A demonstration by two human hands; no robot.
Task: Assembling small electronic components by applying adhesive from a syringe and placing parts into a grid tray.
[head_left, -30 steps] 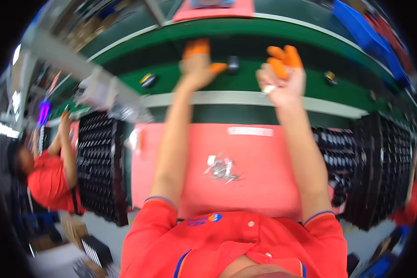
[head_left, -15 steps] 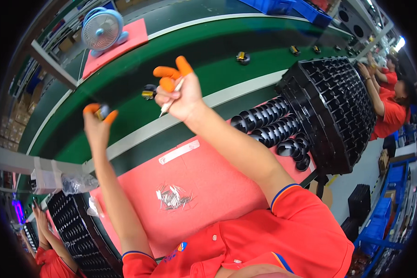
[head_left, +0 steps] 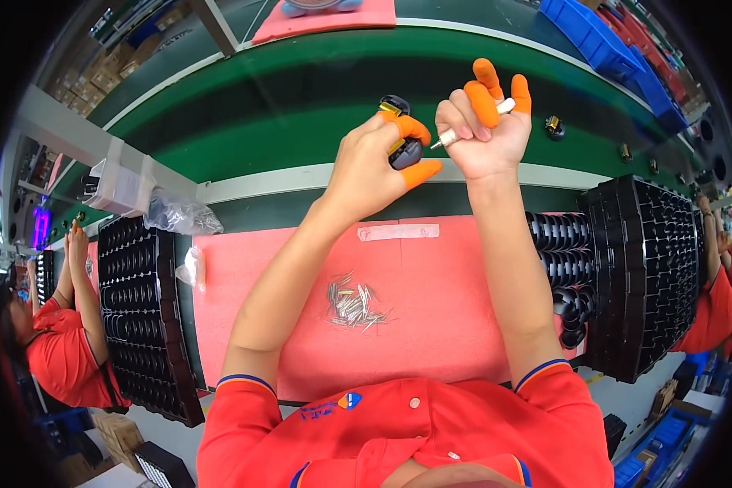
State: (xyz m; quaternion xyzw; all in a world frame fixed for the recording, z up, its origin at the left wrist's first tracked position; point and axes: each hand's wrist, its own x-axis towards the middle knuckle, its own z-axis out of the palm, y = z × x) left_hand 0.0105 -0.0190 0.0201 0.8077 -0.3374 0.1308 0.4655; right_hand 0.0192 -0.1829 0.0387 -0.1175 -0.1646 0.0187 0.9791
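Note:
My left hand (head_left: 364, 167), with orange finger cots, pinches a small round black part with a yellow band (head_left: 407, 153) above the near edge of the green conveyor (head_left: 285, 130). Just beyond its knuckles is another black-and-yellow part (head_left: 394, 105). My right hand (head_left: 486, 134), palm turned up, has its fingers curled round a slim white pen-like tool (head_left: 449, 139). The tool's thin tip points left toward the black part, a small gap apart from it. Below my hands, a pile of small silver pins (head_left: 354, 305) lies on the pink mat (head_left: 431, 317).
More black parts (head_left: 555, 127) sit along the conveyor to the right. Black trays stand at left (head_left: 142, 309) and right (head_left: 638, 276), with stacked black round pieces (head_left: 563, 268) beside the right one. A plastic bag (head_left: 179, 213) lies at left. Co-workers sit on both sides.
The view has swung, so the scene sits differently. My left hand has come from far left with the black part to beside my right hand, which still holds the white tool.

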